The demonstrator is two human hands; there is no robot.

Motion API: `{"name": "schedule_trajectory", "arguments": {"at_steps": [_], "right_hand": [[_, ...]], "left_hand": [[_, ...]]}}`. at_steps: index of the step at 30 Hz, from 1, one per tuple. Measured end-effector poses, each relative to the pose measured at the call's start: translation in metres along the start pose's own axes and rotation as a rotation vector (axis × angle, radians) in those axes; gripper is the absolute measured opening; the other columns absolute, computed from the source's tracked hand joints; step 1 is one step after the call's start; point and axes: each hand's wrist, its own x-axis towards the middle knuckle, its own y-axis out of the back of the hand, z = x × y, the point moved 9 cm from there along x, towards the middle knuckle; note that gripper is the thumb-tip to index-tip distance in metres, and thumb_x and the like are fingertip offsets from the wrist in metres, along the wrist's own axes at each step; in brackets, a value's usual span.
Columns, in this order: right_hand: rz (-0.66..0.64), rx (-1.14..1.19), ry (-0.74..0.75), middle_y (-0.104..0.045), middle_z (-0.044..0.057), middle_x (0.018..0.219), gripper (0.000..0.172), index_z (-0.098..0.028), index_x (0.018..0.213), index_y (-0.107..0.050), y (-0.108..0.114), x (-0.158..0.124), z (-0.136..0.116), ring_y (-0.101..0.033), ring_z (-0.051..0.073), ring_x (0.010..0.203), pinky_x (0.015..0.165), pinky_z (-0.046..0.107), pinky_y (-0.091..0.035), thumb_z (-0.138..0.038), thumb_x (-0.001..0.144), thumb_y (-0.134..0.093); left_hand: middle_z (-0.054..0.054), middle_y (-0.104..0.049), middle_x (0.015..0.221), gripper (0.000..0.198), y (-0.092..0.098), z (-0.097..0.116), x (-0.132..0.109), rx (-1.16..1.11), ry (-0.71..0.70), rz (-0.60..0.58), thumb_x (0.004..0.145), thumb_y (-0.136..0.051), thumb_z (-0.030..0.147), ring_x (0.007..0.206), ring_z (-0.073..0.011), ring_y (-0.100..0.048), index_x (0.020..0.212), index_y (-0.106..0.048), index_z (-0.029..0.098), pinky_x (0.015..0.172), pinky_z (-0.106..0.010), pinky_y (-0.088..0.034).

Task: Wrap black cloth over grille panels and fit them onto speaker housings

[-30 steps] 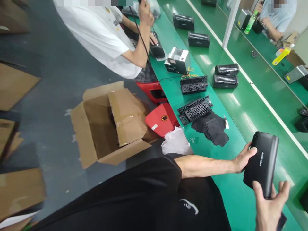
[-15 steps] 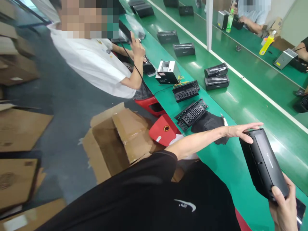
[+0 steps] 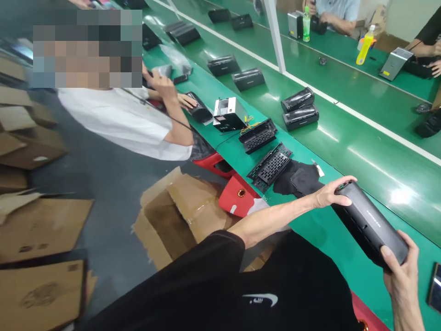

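Between both hands a black box-shaped speaker (image 3: 374,220) with white lettering is held at a slant over the green table. My left hand (image 3: 332,193) clasps its far left end, thumb on the near face and fingers over the top edge. My right hand (image 3: 401,262) grips the lower right end, with the thumb on the near face and fingers behind. Left of my left hand lies black cloth (image 3: 303,177), partly under my wrist. Beside it are black perforated grilles (image 3: 272,168).
Finished-looking black speakers (image 3: 301,110) stand across the belt (image 3: 347,133). A white-and-black device (image 3: 229,114) sits near a co-worker in a white shirt (image 3: 127,124). An open cardboard box (image 3: 172,220) is on the floor; a phone (image 3: 434,287) lies at right.
The speaker has moved slightly left and tilted further over. My left hand's stretched fingers have closed round its end. My right hand keeps its grip. The view has shifted.
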Motion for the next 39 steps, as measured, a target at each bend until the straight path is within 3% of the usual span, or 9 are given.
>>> {"name": "schedule_trajectory", "arguments": {"at_steps": [3,7,10,13,16,21,25,29,39], "right_hand": [[-0.047,-0.031,-0.012,-0.057,0.011,0.13,0.1,-0.026,0.154,-0.048,0.009,0.006,-0.004,-0.058,0.031,0.112,0.103,0.052,-0.048,-0.059,0.068,-0.087],[-0.016,0.061,0.108,-0.05,0.014,0.154,0.116,-0.039,0.168,-0.019,0.007,-0.001,-0.02,-0.055,0.039,0.129,0.103,0.064,-0.048,-0.053,0.072,-0.082],[0.02,0.004,0.128,-0.056,0.018,0.149,0.124,-0.028,0.166,-0.027,-0.012,-0.004,-0.021,-0.056,0.042,0.127,0.106,0.069,-0.046,-0.06,0.061,-0.087],[0.06,-0.224,0.253,-0.057,0.02,0.146,0.127,-0.019,0.163,-0.035,-0.015,0.0,-0.035,-0.056,0.042,0.127,0.111,0.068,-0.043,-0.065,0.058,-0.089],[-0.026,-0.572,0.481,-0.058,0.02,0.143,0.118,-0.023,0.164,-0.041,-0.015,0.0,-0.053,-0.057,0.044,0.126,0.108,0.069,-0.042,-0.067,0.063,-0.084],[-0.211,-0.911,0.614,-0.065,0.017,0.132,0.083,-0.03,0.154,-0.054,-0.028,-0.004,-0.046,-0.058,0.045,0.12,0.102,0.071,-0.04,-0.062,0.078,-0.067],[-0.226,-0.72,0.53,-0.056,0.018,0.148,0.102,-0.027,0.157,-0.05,-0.008,-0.004,-0.029,-0.05,0.045,0.137,0.113,0.068,-0.037,-0.073,0.071,-0.079],[-0.122,-0.393,0.159,-0.047,0.018,0.159,0.13,-0.024,0.164,-0.036,0.037,-0.003,0.02,-0.045,0.047,0.143,0.118,0.066,-0.034,-0.075,0.057,-0.088],[0.007,-0.227,0.1,-0.056,0.013,0.144,0.101,-0.025,0.147,-0.052,0.03,-0.035,0.022,-0.055,0.037,0.123,0.11,0.055,-0.04,-0.065,0.062,-0.088]], "left_hand": [[-0.003,-0.065,0.114,0.08,0.002,-0.017,-0.003,-0.122,0.033,0.093,0.056,-0.091,0.035,0.1,-0.022,-0.059,0.131,-0.067,0.026,0.091,-0.033,-0.047],[-0.002,-0.07,0.111,0.077,-0.012,-0.049,-0.01,-0.484,0.054,0.19,0.059,-0.084,0.036,0.099,-0.0218,-0.063,0.133,-0.064,0.029,0.089,-0.032,-0.046],[-0.007,-0.069,0.133,0.076,-0.045,-0.083,-0.015,-0.666,0.215,0.043,0.066,-0.076,0.051,0.11,-0.0267,-0.065,0.138,-0.061,0.03,0.092,-0.037,-0.049],[-0.013,-0.044,0.166,0.091,-0.053,-0.1,-0.025,-0.427,0.398,-0.071,0.063,-0.082,0.054,0.131,-0.034,-0.058,0.148,-0.056,0.032,0.098,-0.046,-0.05],[-0.013,-0.021,0.178,0.111,-0.032,-0.067,-0.022,-0.14,0.254,-0.044,0.065,-0.088,0.056,0.149,-0.0381,-0.043,0.162,-0.04,0.035,0.109,-0.051,-0.046],[-0.014,-0.041,0.165,0.121,-0.047,-0.014,-0.023,0.337,-0.032,-0.228,0.055,-0.101,0.051,0.152,-0.0409,-0.039,0.161,-0.047,0.03,0.126,-0.053,-0.031],[-0.013,-0.048,0.157,0.111,-0.036,-0.018,-0.036,0.372,-0.05,-0.125,0.058,-0.099,0.055,0.142,-0.0401,-0.049,0.155,-0.052,0.029,0.123,-0.052,-0.036],[-0.013,-0.054,0.145,0.115,-0.018,-0.025,-0.051,0.278,0.043,-0.101,0.06,-0.097,0.055,0.127,-0.0361,-0.057,0.159,-0.044,0.028,0.108,-0.046,-0.048],[-0.007,-0.057,0.121,0.088,-0.02,-0.017,-0.052,0.191,0.08,-0.095,0.068,-0.091,0.049,0.105,-0.024,-0.056,0.144,-0.052,0.025,0.094,-0.035,-0.048]]}}
